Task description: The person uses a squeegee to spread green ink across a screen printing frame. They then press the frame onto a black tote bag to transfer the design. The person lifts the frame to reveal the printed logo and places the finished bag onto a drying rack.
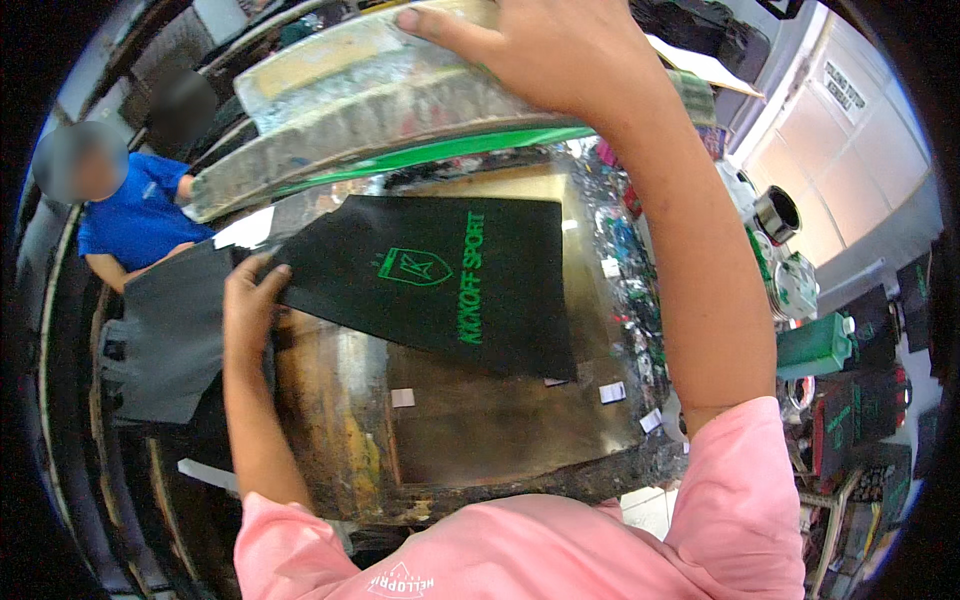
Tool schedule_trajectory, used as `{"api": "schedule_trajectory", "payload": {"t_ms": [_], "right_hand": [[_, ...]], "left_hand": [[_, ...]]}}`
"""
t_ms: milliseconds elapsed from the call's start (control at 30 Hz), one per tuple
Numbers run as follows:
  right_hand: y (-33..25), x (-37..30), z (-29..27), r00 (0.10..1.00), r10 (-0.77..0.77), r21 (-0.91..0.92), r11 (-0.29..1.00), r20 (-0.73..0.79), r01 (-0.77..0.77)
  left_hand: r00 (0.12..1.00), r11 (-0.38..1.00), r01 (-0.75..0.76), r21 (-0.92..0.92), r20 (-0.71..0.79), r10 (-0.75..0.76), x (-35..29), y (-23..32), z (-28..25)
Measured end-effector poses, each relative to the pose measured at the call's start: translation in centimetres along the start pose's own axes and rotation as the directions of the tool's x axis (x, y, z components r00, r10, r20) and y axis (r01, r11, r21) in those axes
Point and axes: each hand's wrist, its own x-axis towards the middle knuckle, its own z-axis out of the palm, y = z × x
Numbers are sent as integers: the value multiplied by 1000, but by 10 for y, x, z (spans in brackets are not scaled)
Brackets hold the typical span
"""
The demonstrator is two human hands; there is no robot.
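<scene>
My left hand (255,290) pinches the left edge of a black fabric piece (520,300) with a green shield emblem and green lettering. That piece slants over a brown printing board (480,440), its left side drawn toward the board's edge. Above it, a screen-printing frame (330,80) stands tilted up, with a bright green band (430,158) along its lower side. At the top of the view my right hand (545,55) grips the frame's upper part, thumb stretched along it; the other fingers are mostly hidden.
Dark fabric pieces (165,340) lie stacked at the left. Beyond them is a person in a blue shirt (150,215). Small white tabs (612,392) stick to the board. Paint tins (778,215), a green jug (815,345) and black printed pieces (860,410) stand at right.
</scene>
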Motion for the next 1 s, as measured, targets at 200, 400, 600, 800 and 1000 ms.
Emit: {"api": "schedule_trajectory", "payload": {"t_ms": [200, 400, 600, 800, 1000], "right_hand": [[15, -5, 18, 998, -52, 24, 998, -29, 53], [17, -2, 44, 940, -85, -46, 996, -331, 73], [9, -13, 44, 935, -69, -51, 997, -349, 54], [5, -10, 36, 936, -64, -13, 998, -347, 64], [2, -14, 35, 949, -20, -12, 1000, -316, 17]], "left_hand": [[958, 955, 245, -166, -114, -265, 12, 6, -185], [825, 880, 474, -31, -335, -456, -4, -83, -327], [659, 619, 432, 656, -698, 280, -86, -109, -290], [979, 533, 189, 824, -199, -40, -172, -36, -224], [998, 442, -50, 896, 65, -19, -182, -1, -224]]}}
